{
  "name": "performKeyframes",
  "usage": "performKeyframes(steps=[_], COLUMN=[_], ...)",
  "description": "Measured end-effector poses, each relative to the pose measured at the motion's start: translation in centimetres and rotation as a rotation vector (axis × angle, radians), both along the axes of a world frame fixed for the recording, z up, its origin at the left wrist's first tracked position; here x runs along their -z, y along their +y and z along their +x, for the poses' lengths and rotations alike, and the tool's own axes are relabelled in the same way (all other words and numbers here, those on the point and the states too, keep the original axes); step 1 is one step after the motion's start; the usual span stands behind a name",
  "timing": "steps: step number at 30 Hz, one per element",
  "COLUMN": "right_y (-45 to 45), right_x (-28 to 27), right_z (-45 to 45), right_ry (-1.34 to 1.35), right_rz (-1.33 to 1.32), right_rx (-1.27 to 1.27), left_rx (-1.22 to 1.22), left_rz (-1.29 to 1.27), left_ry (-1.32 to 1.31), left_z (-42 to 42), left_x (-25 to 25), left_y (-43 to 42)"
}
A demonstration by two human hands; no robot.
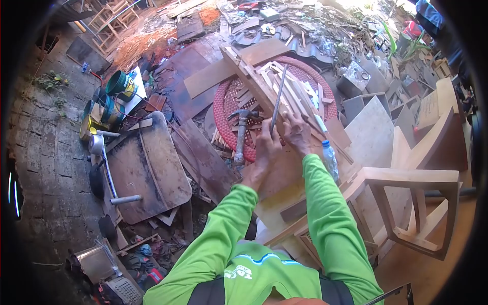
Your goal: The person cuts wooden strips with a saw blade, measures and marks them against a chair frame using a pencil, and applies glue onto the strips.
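Observation:
My left hand (268, 141) is closed around the lower end of a thin dark metal rod (280, 90), which slants up and away. My right hand (297, 133) sits just beside it, its fingers bent over the near part of a long wooden plank (249, 76). That plank lies across a round red woven piece (221, 113) with many wood strips (297, 91) on it. Left of my left hand rests a claw hammer (241, 136), head away from me. Close to my right wrist stands a plastic bottle (329, 160) with a blue cap.
On the left are a worn folding chair (147, 168), a roll of tape (95, 145) and green buckets (121, 84) by a brick wall (46, 157). To the right stands a wooden chair frame (406, 175). Wood scraps and boards (203, 162) cover the ground.

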State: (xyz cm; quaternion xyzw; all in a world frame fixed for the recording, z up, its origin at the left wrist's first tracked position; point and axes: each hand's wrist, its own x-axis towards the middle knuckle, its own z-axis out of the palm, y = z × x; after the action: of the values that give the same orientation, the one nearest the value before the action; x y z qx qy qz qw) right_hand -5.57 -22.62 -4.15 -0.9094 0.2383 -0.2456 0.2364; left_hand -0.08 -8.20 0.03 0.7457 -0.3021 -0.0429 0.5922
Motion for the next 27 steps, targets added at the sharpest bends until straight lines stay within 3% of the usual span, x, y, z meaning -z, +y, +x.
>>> performKeyframes(steps=[8,14,18,20,22,25,27], right_y=[-0.2,0.3,0.2,0.1,-0.1,-0.1,0.2], right_x=[0.4,-0.5,0.1,0.1,0.3,0.4,0.4], right_z=[0.0,0.0,-0.4,0.1,0.1,-0.1,-0.2], right_ry=[-0.042,-0.039,-0.032,-0.027,-0.032,-0.039,-0.035], right_rz=[0.01,0.047,0.017,0.029,0.036,0.022,0.028], right_rx=[-0.007,0.005,0.001,0.019,-0.002,-0.011,-0.006], left_rx=[-0.037,0.003,-0.025,-0.055,-0.027,-0.039,-0.019], left_rz=[0.107,0.04,-0.019,0.103,0.14,0.143,-0.011], left_ry=[-0.067,0.055,0.026,-0.148,-0.004,-0.068,-0.017], left_z=[-8.5,0.0,-3.5,-6.7,-9.1,-7.7,-4.0], left_x=[0.5,0.7,-0.1,0.0,0.2,-0.3,-1.1], left_y=[13.5,0.5,3.4,8.8,13.1,11.2,5.7])
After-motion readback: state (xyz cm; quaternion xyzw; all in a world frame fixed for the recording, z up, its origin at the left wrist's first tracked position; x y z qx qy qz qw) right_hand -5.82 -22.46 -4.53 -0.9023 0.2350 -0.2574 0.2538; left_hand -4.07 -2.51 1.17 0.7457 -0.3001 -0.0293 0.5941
